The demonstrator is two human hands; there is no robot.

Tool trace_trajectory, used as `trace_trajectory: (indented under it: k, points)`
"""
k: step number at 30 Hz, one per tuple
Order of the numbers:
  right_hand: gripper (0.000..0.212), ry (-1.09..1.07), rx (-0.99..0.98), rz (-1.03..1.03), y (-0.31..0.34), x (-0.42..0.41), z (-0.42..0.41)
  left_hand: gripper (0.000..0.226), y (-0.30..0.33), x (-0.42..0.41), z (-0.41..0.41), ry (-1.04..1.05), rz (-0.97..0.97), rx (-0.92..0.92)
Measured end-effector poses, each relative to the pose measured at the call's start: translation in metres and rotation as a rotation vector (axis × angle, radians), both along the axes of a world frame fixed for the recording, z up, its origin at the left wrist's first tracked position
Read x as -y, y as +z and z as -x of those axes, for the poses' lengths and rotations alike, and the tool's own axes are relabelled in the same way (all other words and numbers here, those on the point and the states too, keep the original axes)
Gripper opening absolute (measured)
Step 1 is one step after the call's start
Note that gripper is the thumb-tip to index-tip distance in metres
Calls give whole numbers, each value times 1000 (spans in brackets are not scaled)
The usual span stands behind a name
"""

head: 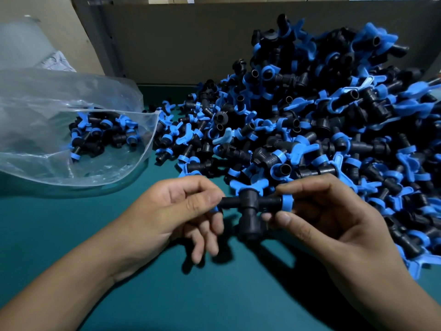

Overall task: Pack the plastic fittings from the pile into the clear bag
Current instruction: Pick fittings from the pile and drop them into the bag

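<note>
Both hands are up over the near middle of the green table mat (71, 235), sharing one black tee fitting (250, 211). The left hand (174, 211) pinches the thin barbed end on the fitting's left arm between thumb and forefinger, its other fingers hanging loosely curled below. The right hand (334, 218) pinches the right arm, thumb and fingers closed around the blue collar (287, 203) there. The fitting's thick stem points down toward the mat, held clear of it between the two hands.

Just beyond the hands, filling the right and far right of the table, is the big pile of fittings (322, 120), black bodies tangled with blue winged collars, heaped against the grey-brown back panel (179, 44). Its near edge comes almost up to the fingers of the right hand.

On the far left lies the clear bag (47, 111), on its side with its mouth open toward the pile. A small heap of bagged fittings (102, 134) sits inside, near the opening, and the pile's left fringe reaches right up to the bag's rim. Behind the bag there is more crumpled clear plastic (23, 44).
</note>
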State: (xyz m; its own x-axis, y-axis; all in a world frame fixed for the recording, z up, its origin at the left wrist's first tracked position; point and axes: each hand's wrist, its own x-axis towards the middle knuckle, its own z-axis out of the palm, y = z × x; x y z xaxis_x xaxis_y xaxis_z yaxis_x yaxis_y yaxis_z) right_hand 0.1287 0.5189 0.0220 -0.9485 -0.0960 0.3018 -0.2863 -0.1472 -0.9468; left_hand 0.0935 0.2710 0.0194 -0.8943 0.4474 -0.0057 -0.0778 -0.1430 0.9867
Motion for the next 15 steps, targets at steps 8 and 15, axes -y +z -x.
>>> trace_trajectory:
  k: [8, 15]
  points:
    - [24, 58, 102, -76, 0, 1, 0, 23, 6, 15, 4, 82, 105, -221]
    - [71, 63, 98, -134, -15, -2, 7, 17, 28, 57, 25, 936, -82, -242]
